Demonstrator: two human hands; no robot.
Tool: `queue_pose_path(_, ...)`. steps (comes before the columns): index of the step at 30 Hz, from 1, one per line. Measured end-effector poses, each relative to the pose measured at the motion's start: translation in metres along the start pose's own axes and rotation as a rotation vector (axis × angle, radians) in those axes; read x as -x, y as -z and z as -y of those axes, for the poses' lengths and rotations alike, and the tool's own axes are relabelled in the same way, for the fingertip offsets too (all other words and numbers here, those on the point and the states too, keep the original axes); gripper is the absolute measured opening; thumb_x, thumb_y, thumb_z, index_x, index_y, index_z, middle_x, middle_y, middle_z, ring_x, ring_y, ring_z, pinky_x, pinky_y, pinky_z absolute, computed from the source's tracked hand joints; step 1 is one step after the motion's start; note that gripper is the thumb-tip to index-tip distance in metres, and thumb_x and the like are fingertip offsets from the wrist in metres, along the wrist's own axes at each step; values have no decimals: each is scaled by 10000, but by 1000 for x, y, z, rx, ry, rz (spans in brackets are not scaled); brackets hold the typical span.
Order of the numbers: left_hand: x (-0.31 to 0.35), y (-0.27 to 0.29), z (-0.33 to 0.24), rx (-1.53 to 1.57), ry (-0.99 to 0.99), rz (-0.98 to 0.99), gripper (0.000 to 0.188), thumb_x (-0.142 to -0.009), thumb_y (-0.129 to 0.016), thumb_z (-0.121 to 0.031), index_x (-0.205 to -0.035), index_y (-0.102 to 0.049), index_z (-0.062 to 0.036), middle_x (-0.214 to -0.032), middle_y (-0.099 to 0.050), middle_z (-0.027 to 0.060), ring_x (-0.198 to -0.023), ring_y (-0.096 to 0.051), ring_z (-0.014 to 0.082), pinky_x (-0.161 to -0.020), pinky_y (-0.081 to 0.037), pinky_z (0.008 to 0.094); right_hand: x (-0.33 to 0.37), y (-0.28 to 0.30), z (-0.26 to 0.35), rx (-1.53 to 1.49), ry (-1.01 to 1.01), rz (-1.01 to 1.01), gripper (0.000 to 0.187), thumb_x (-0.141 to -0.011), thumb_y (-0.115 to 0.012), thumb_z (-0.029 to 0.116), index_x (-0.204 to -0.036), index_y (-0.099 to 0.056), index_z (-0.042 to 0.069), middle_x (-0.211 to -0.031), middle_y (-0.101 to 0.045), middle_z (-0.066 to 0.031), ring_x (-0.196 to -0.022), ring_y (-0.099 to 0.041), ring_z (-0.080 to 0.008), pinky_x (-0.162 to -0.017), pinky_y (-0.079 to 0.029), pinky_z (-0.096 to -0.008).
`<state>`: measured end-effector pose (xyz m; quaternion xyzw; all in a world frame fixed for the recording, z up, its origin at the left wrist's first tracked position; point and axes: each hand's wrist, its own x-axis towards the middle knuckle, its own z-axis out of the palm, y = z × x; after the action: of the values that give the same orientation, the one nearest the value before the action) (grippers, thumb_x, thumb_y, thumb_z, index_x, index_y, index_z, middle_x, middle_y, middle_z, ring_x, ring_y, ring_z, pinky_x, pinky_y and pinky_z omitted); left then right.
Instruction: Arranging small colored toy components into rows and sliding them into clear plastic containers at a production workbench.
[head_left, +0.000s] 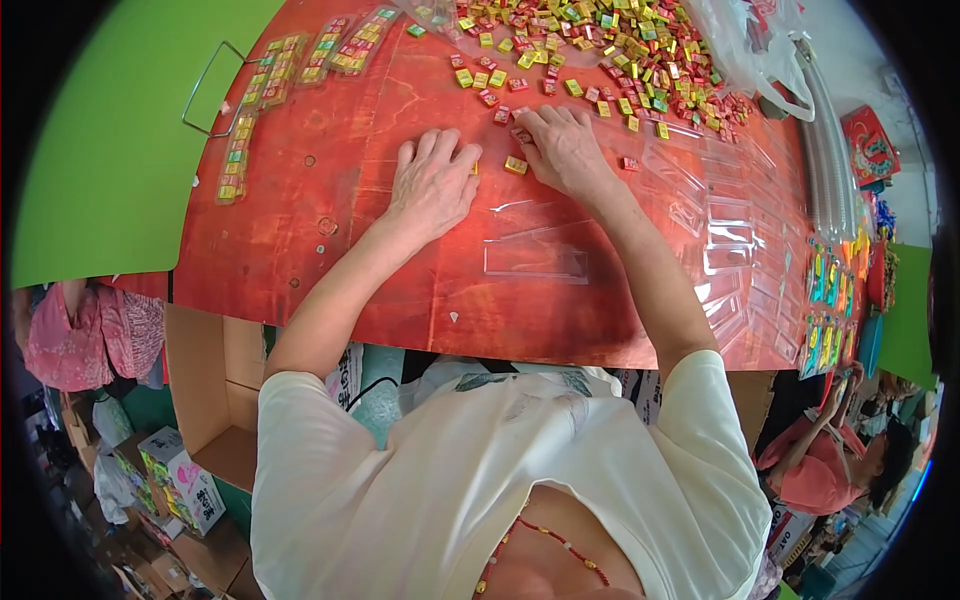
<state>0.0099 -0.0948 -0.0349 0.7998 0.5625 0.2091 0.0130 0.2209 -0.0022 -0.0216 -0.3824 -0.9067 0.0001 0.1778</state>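
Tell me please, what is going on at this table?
A person works with bare hands at the red table. The right hand has its fingertips at a red box; the left hand is at a yellow box, mostly hidden. Many small boxes lie loose ahead, and filled trays at the left. See-through trays lie at the right.

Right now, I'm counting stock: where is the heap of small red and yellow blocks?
In the head view, the block heap lies at the top, right of centre, beyond the right hand and beside the translucent white plastic bag.
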Motion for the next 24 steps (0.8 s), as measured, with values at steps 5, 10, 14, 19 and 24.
queue_pose_path(5,-1,3,-1,-2,8,-1,363,-850,-684,-200,-1183,-591,-91,-1252,-523,130,-1223,-475,311,-978,-372,494,-14,-2,3,34,16,51,187,-859,-669,204,-1004,-632,93,-934,-626,-84,-951,-626,-290,-831,-431,-440)
queue_pose_path(10,0,1,-1,0,56,-3,379,-855,-684,-221,-1190,-584,-75,-1273,-533,131,-1247,-478,306,-993,-372,468,-9,2,31,-5,77,6,240,-823,-707,251,-985,-630,91,-941,-632,-92,-967,-623,-281,-861,-417,-439)
queue_pose_path(14,-7,0,-9,23,70,-100,376,-840,-681,-269,-1149,-588,-74,-1180,-547,114,-1150,-500,299,-921,-378,481,-6,9,35,-117,44,-8,286,-819,-719,260,-1050,-648,106,-944,-621,-89,-982,-611,-267,-895,-405,-441)
queue_pose_path(19,-17,1,-16,-65,112,31,331,-878,-663,-283,-1153,-608,-108,-1207,-547,107,-1161,-507,284,-923,-381,463,-25,-6,13,88,-37,-48,281,-834,-715,263,-1072,-660,125,-965,-608,-71,-975,-608,-263,-883,-412,-444)
queue_pose_path(24,-6,2,-8,-77,108,-9,289,-890,-650,-268,-1136,-614,-121,-1197,-549,102,-1157,-510,285,-925,-376,467,-18,-1,11,70,35,-39,225,-857,-700,241,-1064,-678,157,-977,-603,-58,-969,-604,-256,-858,-419,-437)
